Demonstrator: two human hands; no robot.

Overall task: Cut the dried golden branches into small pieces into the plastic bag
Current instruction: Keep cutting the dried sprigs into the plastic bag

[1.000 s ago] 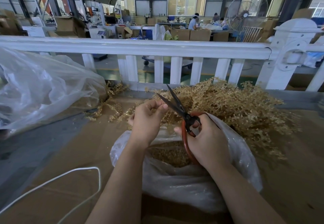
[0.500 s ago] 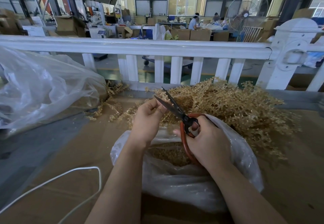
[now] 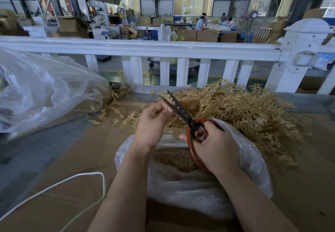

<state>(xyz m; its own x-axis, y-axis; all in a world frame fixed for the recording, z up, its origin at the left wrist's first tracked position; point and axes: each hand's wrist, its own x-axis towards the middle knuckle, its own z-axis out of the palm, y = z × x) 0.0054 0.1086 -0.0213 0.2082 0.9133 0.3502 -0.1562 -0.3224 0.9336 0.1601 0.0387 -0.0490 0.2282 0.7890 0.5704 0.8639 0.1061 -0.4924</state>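
Head view. I note the plastic bag (image 3: 190, 186) sitting open on the brown cardboard surface (image 3: 72, 159), directly under both hands; inside it lies a layer of small golden cut pieces (image 3: 174, 159). A second, larger clear bag (image 3: 45, 90) lies at far left; its contents are blurred by the film and I cannot identify them. The pile of dried golden branches (image 3: 244, 112) rests behind and to the right of the open bag, against the white railing (image 3: 145, 46).

My left hand (image 3: 154, 121) pinches something small between thumb and fingertips, probably a thin sprig, though it is too fine to see. My right hand (image 3: 215, 146) is clenched round the red handles of the scissors (image 3: 183, 113); blades parted, tips up-left, just beside the left fingertips. A white cord (image 3: 72, 179) is cut off at the bottom-left frame edge.
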